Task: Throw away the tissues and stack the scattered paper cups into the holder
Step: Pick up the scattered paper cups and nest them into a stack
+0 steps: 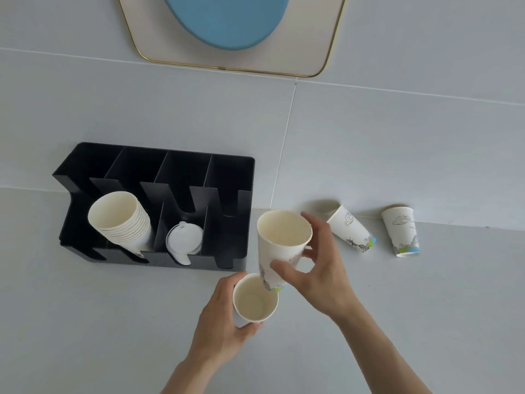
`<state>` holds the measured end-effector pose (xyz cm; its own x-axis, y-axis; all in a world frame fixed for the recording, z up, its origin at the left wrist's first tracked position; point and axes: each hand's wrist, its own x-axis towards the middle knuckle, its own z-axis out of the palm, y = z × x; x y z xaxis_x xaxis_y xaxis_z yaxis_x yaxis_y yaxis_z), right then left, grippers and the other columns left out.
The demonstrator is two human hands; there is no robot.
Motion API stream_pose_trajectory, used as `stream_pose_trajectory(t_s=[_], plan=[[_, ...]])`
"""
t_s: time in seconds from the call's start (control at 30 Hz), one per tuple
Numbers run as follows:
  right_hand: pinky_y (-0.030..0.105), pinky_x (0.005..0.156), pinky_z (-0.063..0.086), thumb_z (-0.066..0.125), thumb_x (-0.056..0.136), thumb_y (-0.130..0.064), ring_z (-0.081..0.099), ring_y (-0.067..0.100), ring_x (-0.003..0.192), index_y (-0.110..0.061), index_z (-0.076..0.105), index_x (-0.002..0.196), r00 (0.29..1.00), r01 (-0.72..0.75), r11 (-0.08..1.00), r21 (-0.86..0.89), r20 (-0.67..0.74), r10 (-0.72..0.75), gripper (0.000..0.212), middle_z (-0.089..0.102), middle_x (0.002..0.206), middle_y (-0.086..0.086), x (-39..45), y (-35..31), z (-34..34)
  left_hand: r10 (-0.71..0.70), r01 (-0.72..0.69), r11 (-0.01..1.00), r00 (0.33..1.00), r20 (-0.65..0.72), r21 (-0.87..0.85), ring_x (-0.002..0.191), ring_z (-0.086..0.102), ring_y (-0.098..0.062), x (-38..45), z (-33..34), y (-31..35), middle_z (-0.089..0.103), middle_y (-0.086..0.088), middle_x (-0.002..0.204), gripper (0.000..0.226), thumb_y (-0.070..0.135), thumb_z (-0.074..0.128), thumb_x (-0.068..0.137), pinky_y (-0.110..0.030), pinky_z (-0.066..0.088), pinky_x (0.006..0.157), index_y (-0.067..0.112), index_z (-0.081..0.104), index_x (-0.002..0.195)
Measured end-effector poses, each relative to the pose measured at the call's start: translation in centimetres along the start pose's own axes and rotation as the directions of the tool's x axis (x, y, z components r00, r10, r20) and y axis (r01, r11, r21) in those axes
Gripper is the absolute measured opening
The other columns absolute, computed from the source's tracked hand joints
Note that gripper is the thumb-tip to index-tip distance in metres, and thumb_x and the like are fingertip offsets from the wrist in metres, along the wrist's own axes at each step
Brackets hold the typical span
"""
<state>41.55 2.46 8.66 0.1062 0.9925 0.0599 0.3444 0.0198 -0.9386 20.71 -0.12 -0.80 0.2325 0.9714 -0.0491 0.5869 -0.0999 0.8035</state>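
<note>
My left hand grips a white paper cup, mouth up, near the middle of the counter. My right hand holds a second printed paper cup just above it, its base at the lower cup's rim. A black cup holder stands at the left with a stack of nested cups in its left slot and clear lids in the slot beside it. Two more printed cups remain on the counter at the right: one tipped on its side, one standing upside down. No tissues are visible.
The grey counter meets a grey tiled wall behind the holder. A gold-rimmed frame with a blue oval hangs on the wall above. The holder's two right slots hold nothing.
</note>
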Motion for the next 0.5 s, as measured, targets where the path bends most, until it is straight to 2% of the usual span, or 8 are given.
stream_pose_trajectory(t_s=[0.1, 0.27, 0.37, 0.43, 0.5], plan=[[0.023, 0.095, 0.050, 0.092, 0.071, -0.020, 0.055, 0.017, 0.123, -0.029, 0.026, 0.153, 0.996, 0.053, 0.998, -0.018, 0.074, -0.052, 0.106, 0.053, 0.132, -0.016, -2.2, 0.3, 1.1, -0.003, 0.003, 1.000, 1.000, 0.009, 0.002, 0.109, 0.053, 0.006, 0.1, 0.0, 0.1, 0.047, 0.030, 0.124, 0.081, 0.047, 0.084, 0.062, -0.013, 0.044, 0.077, 0.056, 0.031, 0.123], [0.022, 0.097, 0.045, 0.084, 0.071, -0.044, 0.049, 0.004, 0.121, -0.030, 0.027, 0.153, 0.986, 0.078, 0.960, -0.271, 0.160, -0.035, 0.101, 0.047, 0.138, -0.013, -4.2, 2.6, 3.3, -0.026, 0.026, 1.000, 0.999, 0.025, -0.002, 0.106, 0.056, 0.002, 0.2, 0.0, -0.1, 0.047, 0.031, 0.120, 0.079, 0.051, 0.083, 0.059, -0.013, 0.047, 0.074, 0.046, 0.037, 0.123], [0.033, 0.098, 0.049, 0.079, 0.072, -0.058, 0.051, 0.008, 0.121, -0.025, 0.028, 0.153, 0.971, 0.109, 0.932, -0.345, 0.240, -0.025, 0.101, 0.044, 0.139, -0.013, -4.9, 4.0, 4.0, -0.017, 0.017, 1.000, 1.000, 0.023, -0.011, 0.112, 0.056, -0.003, 0.4, 0.0, -0.2, 0.047, 0.030, 0.128, 0.086, 0.046, 0.081, 0.059, -0.021, 0.051, 0.086, 0.049, 0.034, 0.130], [0.033, 0.101, 0.048, 0.076, 0.075, -0.061, 0.050, 0.007, 0.125, -0.024, 0.033, 0.152, 0.967, 0.112, 0.926, -0.361, 0.255, -0.018, 0.097, 0.043, 0.143, -0.015, -5.2, 4.6, 4.2, -0.022, 0.023, 0.999, 0.999, 0.030, -0.031, 0.117, 0.055, -0.004, 0.3, -0.1, -0.2, 0.047, 0.029, 0.134, 0.096, 0.043, 0.082, 0.059, -0.027, 0.052, 0.092, 0.053, 0.025, 0.136], [0.032, 0.101, 0.048, 0.075, 0.077, -0.058, 0.051, 0.008, 0.126, -0.026, 0.035, 0.152, 0.968, 0.121, 0.914, -0.388, 0.252, -0.021, 0.091, 0.043, 0.145, -0.016, -5.3, 5.2, 4.3, -0.028, 0.030, 0.998, 0.999, 0.038, -0.051, 0.118, 0.055, -0.003, 0.2, -0.2, 0.0, 0.047, 0.028, 0.136, 0.109, 0.046, 0.085, 0.057, -0.028, 0.052, 0.092, 0.051, 0.018, 0.144]])
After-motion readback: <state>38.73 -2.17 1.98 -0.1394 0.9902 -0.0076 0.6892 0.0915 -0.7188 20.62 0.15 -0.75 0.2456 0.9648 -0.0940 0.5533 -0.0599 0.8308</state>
